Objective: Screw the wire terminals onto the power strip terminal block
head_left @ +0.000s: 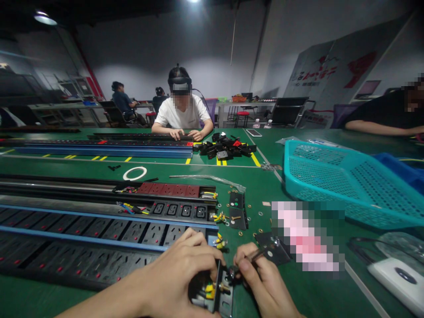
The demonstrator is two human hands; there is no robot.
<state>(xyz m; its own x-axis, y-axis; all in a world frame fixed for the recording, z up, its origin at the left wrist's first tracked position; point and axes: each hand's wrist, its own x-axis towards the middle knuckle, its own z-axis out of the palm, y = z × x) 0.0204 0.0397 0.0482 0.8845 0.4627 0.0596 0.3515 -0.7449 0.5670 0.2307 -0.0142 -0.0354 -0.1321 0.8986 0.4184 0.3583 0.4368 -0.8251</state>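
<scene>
2 hands (185,274) (265,282), 1 tool (256,254), 1 teal basket (331,151).

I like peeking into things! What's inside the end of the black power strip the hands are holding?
In the power strip, yellow wire ends and a brass screw show. The left hand covers whatever lies deeper. The right hand holds a tool there.

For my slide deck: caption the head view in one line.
Left hand grips a power strip's end; right hand holds a thin tool against it.
</scene>
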